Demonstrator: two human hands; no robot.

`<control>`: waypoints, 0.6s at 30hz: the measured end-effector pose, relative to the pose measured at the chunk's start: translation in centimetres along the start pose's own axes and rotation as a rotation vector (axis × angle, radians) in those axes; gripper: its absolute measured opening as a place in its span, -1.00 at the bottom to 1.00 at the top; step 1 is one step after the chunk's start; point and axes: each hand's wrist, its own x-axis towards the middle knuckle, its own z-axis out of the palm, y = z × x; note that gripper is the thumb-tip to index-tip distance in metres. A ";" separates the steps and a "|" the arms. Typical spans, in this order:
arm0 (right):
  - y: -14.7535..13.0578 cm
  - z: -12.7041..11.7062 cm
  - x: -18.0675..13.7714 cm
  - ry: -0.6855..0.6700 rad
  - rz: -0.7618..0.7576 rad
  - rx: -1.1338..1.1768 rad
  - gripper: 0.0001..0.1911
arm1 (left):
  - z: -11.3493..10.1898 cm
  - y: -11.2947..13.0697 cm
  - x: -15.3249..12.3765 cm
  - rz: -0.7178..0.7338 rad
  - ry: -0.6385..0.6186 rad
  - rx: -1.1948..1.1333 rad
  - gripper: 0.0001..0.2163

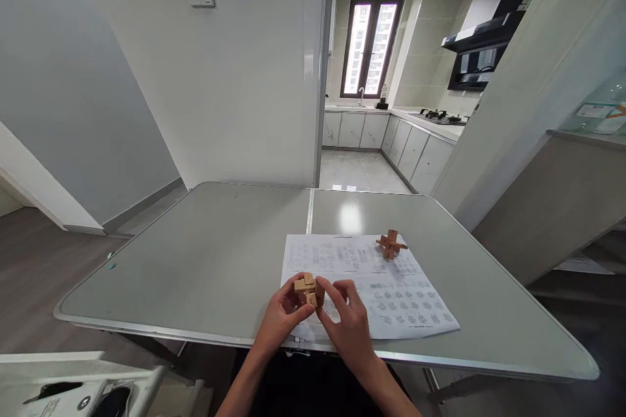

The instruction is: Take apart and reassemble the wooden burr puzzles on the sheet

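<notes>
Between my two hands, just above the near edge of the paper, is a light wooden interlocking puzzle made of short crossed blocks. My left hand grips it from the left, thumb below and fingers behind. On its right side, the thumb and forefinger of my right hand pinch a darker wooden block of the puzzle. A second, reddish-brown wooden burr puzzle rests on the far right part of the printed sheet. That sheet carries rows of small assembly drawings.
The grey folding table has a metal rim and a seam down its middle. A white wall stands behind it. To the right, a shelf holds plastic bottles. A white appliance or cart stands at the lower left.
</notes>
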 end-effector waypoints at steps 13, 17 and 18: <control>-0.7 -1.8 0.6 -0.360 0.452 0.703 -0.38 | 0.4 0.3 -0.1 0.021 0.066 0.094 -0.37; -0.5 -2.1 0.9 -0.352 0.661 0.945 -0.32 | 0.9 0.6 -0.4 0.017 0.101 0.212 -0.34; -0.5 -2.1 1.0 -0.338 0.710 0.972 -0.32 | 1.1 0.7 -0.5 0.020 0.104 0.247 -0.34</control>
